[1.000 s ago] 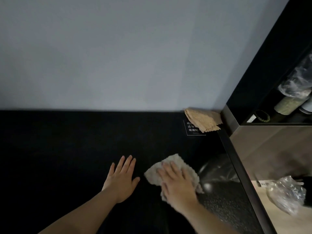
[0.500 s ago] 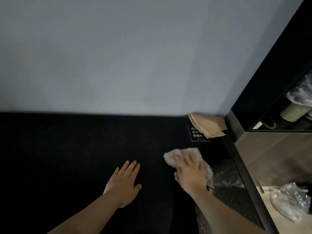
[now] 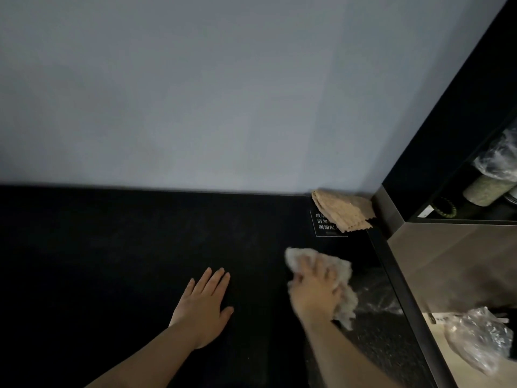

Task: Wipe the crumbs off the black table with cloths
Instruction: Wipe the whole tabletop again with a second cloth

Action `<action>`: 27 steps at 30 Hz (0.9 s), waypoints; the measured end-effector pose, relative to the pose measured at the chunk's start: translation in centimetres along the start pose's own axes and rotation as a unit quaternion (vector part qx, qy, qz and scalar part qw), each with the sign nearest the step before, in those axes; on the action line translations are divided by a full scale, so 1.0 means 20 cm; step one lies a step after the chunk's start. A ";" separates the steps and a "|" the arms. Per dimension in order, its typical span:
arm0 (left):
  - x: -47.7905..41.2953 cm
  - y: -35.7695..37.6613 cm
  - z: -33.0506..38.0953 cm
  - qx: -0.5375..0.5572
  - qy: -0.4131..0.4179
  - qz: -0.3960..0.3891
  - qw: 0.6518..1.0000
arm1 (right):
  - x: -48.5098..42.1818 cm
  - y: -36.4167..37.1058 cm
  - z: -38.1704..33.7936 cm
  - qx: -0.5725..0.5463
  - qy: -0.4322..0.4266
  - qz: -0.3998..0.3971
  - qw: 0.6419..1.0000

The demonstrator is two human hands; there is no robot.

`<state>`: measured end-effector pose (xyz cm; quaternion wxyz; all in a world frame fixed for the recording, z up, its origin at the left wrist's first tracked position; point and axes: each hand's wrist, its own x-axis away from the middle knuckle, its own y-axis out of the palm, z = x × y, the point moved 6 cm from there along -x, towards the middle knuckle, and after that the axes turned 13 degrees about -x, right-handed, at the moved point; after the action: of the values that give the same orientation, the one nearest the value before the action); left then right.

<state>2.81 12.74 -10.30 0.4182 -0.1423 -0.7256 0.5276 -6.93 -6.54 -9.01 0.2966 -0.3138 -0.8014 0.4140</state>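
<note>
The black table (image 3: 112,247) fills the lower half of the view, up against a pale wall. My right hand (image 3: 314,289) presses a crumpled whitish cloth (image 3: 342,271) flat on the table near its right edge, fingers spread over it. My left hand (image 3: 205,306) rests palm down on the table to the left of the cloth, fingers straight, holding nothing. A second, tan cloth (image 3: 342,210) lies folded in the far right corner, partly covering a small label with white writing (image 3: 321,225). No crumbs are visible on the dark surface.
A metal-edged rim (image 3: 391,275) bounds the table on the right. Beyond it stands a dark shelf unit (image 3: 461,135) holding a jar (image 3: 486,189) and plastic wrap. A crumpled clear plastic bag (image 3: 478,340) lies lower right. The wall closes off the far side.
My right hand has slid the whitish cloth away from me and to the right, toward the table's right edge. My left hand has stayed flat in place.
</note>
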 end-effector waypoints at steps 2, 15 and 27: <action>0.00 -0.01 -0.01 -0.015 0.006 0.007 1.000 | 0.17 0.14 -0.16 0.014 -0.157 -0.056 0.986; -0.18 -0.07 -0.14 0.068 -0.085 -0.034 0.994 | 0.15 0.21 -0.27 0.025 -0.244 -0.114 0.963; -0.17 -0.05 -0.14 0.020 -0.070 -0.019 0.997 | 0.05 0.23 -0.33 0.019 -0.224 -0.092 0.970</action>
<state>7.24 11.89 -10.68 0.3788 -0.0826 -0.7450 0.5428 -1.51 -0.46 -9.41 0.1522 -0.1324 -0.8649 0.4596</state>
